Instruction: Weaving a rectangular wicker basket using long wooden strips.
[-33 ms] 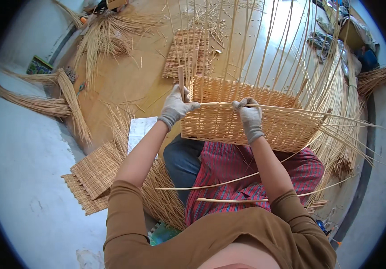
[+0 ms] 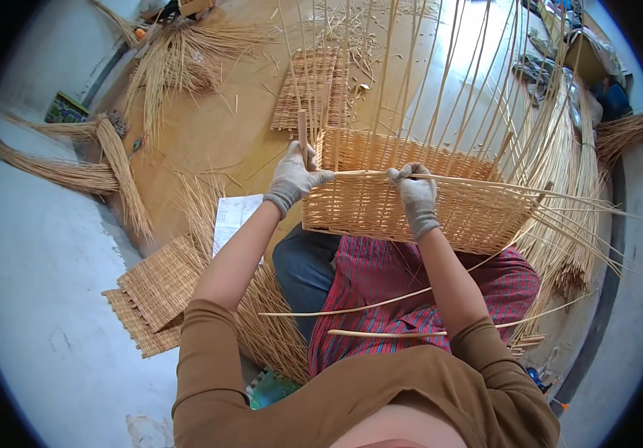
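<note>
Both hands: left hand (image 2: 292, 179), right hand (image 2: 413, 191) pinching reed (image 2: 485, 183) atop basket (image 2: 381, 205).

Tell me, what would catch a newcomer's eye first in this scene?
Probably the half-woven wicker basket on the person's lap at centre, its tall upright stakes fanning toward the top of the picture. Both gloved hands work at its rim: the left hand grips a wooden-handled tool, and the right hand pinches a long thin cane. Flat woven mats lie on the floor at lower left.
</note>
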The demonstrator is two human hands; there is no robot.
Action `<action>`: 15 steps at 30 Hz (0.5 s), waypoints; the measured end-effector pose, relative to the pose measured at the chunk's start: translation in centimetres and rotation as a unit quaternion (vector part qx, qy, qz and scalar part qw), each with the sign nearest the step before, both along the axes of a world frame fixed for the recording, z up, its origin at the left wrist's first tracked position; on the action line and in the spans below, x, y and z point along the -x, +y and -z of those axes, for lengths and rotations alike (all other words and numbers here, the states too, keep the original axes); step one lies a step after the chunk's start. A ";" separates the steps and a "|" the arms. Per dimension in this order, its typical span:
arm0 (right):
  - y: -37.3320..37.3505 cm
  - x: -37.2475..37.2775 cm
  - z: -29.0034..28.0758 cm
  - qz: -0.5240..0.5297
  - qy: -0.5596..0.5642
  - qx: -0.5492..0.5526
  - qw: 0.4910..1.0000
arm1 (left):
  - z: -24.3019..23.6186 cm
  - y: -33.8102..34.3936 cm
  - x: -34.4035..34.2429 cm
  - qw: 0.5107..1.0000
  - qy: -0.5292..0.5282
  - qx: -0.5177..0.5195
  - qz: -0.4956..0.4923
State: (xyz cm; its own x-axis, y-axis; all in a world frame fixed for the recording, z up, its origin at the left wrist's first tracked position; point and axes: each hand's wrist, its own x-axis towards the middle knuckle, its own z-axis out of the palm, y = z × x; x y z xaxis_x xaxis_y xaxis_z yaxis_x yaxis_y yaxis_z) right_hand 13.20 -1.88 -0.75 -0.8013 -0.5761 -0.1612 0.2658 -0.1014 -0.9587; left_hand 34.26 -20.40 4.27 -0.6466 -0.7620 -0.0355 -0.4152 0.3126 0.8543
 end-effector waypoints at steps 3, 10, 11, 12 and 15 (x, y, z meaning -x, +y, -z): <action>0.2 -0.6 -1.1 0.007 0.008 -0.054 0.998 | -0.2 -0.1 0.0 0.999 -0.034 0.037 -0.002; 2.2 -3.7 -3.0 -0.010 0.123 0.056 0.991 | -0.1 0.0 -0.3 0.999 -0.030 0.021 0.010; 2.9 -4.7 -3.4 -0.018 0.156 0.066 0.985 | 0.0 -0.1 -0.3 1.000 -0.019 0.016 0.009; 3.6 -5.9 -4.0 -0.011 0.179 0.098 0.979 | 0.0 -0.3 -0.4 0.999 -0.030 0.031 0.016; 5.1 -9.6 -6.7 -0.012 0.385 0.039 0.922 | 0.2 -0.7 -0.6 0.998 -0.041 0.051 0.023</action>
